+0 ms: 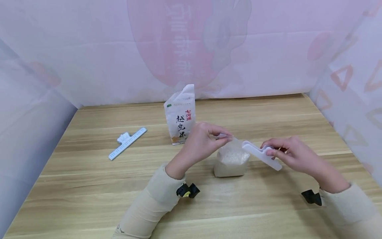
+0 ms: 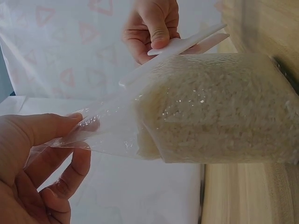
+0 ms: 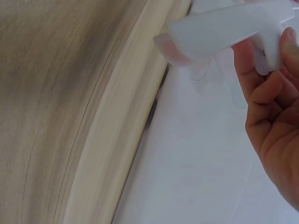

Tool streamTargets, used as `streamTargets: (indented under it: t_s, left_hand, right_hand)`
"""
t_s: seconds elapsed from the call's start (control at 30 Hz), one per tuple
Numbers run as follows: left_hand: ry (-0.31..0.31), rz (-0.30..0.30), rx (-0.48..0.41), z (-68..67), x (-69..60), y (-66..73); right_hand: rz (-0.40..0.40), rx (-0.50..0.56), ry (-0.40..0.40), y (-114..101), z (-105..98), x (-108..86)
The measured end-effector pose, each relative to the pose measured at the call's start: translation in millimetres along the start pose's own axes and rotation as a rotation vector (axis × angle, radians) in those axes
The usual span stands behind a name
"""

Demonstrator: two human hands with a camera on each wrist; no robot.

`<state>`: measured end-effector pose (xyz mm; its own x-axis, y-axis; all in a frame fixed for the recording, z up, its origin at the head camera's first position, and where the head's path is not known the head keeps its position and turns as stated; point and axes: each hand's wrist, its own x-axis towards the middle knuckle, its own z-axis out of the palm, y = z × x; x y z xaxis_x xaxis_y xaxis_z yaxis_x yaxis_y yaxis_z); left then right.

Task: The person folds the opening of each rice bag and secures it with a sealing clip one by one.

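Observation:
A clear plastic bag of rice stands on the wooden table, its lower part full of white grains. My left hand pinches the gathered top of the bag between thumb and fingers, as the left wrist view shows up close. To the right of the bag, my right hand holds a white sealing clip by its handles, thumb on one side and fingers on the other. The clip's long bars lie slanted beside the bag's neck, parted at the end in the left wrist view. Whether they touch the plastic I cannot tell.
Behind my left hand stands a white paper rice packet with dark and red lettering. A light blue ruler-shaped clip lies at the left of the table. White printed cloth hangs along the back and sides.

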<state>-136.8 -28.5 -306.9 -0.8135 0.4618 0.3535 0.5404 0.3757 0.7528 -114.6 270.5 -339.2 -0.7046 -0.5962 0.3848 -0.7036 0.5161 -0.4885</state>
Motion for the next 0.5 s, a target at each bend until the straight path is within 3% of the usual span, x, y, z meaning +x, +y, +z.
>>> streamTargets:
  t_s: [0.5]
  left_hand:
    - [0.01, 0.004, 0.03, 2.4, -0.4, -1.0]
  right_hand:
    - [0.11, -0.081, -0.06, -12.4, 0.1, 4.0]
